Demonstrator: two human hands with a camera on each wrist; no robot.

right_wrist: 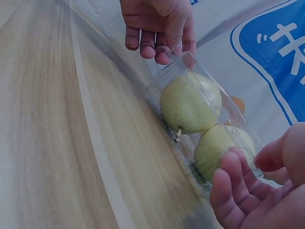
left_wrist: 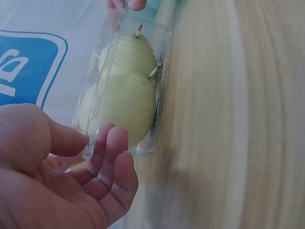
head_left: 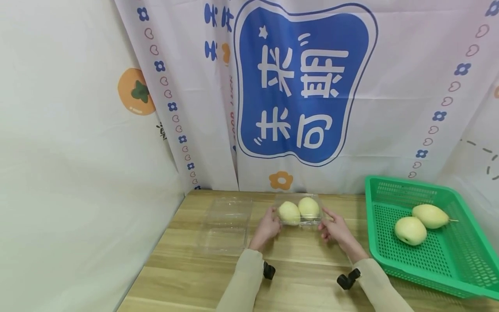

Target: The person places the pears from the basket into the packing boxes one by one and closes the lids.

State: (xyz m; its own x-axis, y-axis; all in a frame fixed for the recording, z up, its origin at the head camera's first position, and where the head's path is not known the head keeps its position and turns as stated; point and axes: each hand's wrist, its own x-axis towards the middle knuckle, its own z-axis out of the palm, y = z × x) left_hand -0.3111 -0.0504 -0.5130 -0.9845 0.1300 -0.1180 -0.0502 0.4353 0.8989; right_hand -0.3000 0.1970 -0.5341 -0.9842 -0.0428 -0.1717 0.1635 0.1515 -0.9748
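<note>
A clear plastic clamshell box (head_left: 298, 198) lies shut on the wooden table (head_left: 304, 255), with two pale yellow-green pears (head_left: 289, 212) (head_left: 309, 207) side by side inside. My left hand (head_left: 276, 219) holds its left end, thumb and fingers either side of the edge (left_wrist: 102, 148). At the right end my right hand (head_left: 324, 223) grips the same way (right_wrist: 248, 167). Through the lid the right wrist view shows both pears (right_wrist: 188, 102) (right_wrist: 214, 150), stems toward the table. The left hand's fingertips (right_wrist: 157, 45) curl over the far end.
An empty clear box (head_left: 226, 223) lies open to the left of the held one. A green plastic basket (head_left: 405, 182) at the right holds two more pears (head_left: 410, 230) (head_left: 430, 216). A printed curtain (head_left: 304, 86) hangs along the table's back edge.
</note>
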